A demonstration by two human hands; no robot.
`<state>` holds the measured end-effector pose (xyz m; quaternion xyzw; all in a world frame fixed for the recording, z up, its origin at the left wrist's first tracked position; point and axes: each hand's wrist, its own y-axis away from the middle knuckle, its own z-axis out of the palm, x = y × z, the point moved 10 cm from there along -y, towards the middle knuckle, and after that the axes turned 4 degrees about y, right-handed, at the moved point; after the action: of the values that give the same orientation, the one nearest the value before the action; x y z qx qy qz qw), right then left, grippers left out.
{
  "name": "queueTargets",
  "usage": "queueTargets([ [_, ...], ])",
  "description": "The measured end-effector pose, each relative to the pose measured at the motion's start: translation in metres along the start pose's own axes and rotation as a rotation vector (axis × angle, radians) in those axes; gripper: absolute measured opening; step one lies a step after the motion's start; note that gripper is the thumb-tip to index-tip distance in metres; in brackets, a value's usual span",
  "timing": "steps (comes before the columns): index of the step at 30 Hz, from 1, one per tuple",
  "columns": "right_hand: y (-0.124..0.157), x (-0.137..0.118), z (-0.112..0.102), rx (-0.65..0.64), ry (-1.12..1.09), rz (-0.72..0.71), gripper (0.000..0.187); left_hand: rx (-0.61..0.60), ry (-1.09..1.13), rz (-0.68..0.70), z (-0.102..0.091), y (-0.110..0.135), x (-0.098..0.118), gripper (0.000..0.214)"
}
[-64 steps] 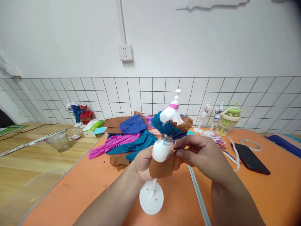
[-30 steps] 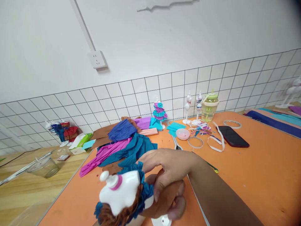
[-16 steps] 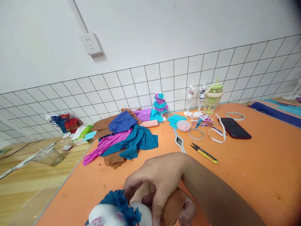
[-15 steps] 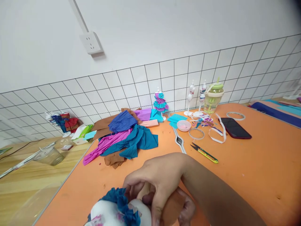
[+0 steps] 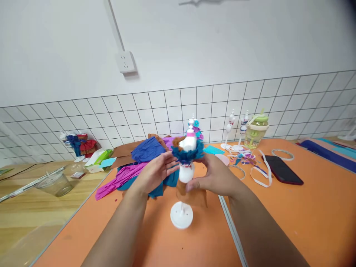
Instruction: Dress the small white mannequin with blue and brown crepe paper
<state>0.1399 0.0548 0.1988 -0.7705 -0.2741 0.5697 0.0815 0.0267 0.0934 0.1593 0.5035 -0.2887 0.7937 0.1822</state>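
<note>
A small white mannequin stand [image 5: 185,174] is upright in front of me over the orange mat [image 5: 306,218]. A blue crepe ruffle [image 5: 188,155] rings its chest, and its round base [image 5: 181,216] hangs free. My right hand [image 5: 215,177] grips the waist and presses a brown paper piece [image 5: 196,197] against it. My left hand [image 5: 154,174] rests beside the ruffle, fingers stretched toward it and touching its left edge.
A pile of crepe paper sheets [image 5: 144,163] lies behind my hands. A dark phone [image 5: 282,170], white tape rings [image 5: 282,154], ribbon scraps, a green-lidded bottle [image 5: 256,130] and two small mannequins [image 5: 236,128] are at the right. A clear cup [image 5: 55,183] stands on the wooden desk at left.
The mannequin has gone from lying tilted low at the bottom edge to upright and further away. My left hand has come out from under it and now sits at the ruffle.
</note>
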Motion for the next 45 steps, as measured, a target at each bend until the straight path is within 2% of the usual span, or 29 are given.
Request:
queueTargets([
  [3,0.002,-0.005,-0.012,0.150,0.046,-0.019,0.059,-0.142,-0.156,0.033,0.028,0.016,0.015,0.080],
  [6,0.006,-0.011,-0.011,0.245,0.098,-0.020,0.066,-0.237,-0.327,0.052,0.054,0.031,0.017,0.078],
  [8,0.009,-0.014,-0.012,0.324,0.181,-0.008,0.067,-0.258,-0.399,0.053,0.059,0.035,0.017,0.072],
  [11,0.011,-0.016,-0.008,0.345,0.302,-0.009,0.069,-0.302,-0.416,0.013,0.054,0.037,0.013,0.071],
  [15,0.011,-0.005,-0.005,0.319,0.321,0.078,0.070,-0.309,-0.293,-0.008,0.049,0.037,0.013,0.064],
  [17,0.009,-0.002,-0.002,0.286,0.243,0.076,0.069,-0.265,-0.188,-0.015,0.048,0.035,0.014,0.058],
  [20,0.005,-0.007,0.010,0.165,0.051,0.005,0.068,-0.165,-0.040,-0.034,0.044,0.030,0.012,0.054],
  [22,0.005,-0.007,0.015,0.140,-0.035,0.022,0.065,-0.100,0.003,-0.029,0.040,0.027,0.011,0.052],
  [25,0.008,-0.003,0.011,0.253,-0.090,0.091,0.058,-0.037,0.008,0.009,0.033,0.024,0.012,0.052],
  [28,0.012,-0.001,0.003,0.358,-0.055,0.130,0.052,0.018,-0.013,0.053,0.025,0.024,0.015,0.057],
  [33,0.006,-0.004,0.014,0.198,0.033,0.133,0.028,0.063,-0.162,0.112,0.017,0.025,0.021,0.052],
  [38,0.007,-0.009,0.009,0.251,0.059,0.102,0.014,0.039,-0.228,0.111,0.020,0.022,0.021,0.055],
  [41,0.011,-0.008,0.003,0.292,0.061,0.127,0.014,0.029,-0.196,0.108,0.021,0.022,0.020,0.053],
  [45,0.012,-0.005,0.002,0.270,0.004,0.157,0.014,0.027,-0.143,0.095,0.023,0.021,0.019,0.049],
])
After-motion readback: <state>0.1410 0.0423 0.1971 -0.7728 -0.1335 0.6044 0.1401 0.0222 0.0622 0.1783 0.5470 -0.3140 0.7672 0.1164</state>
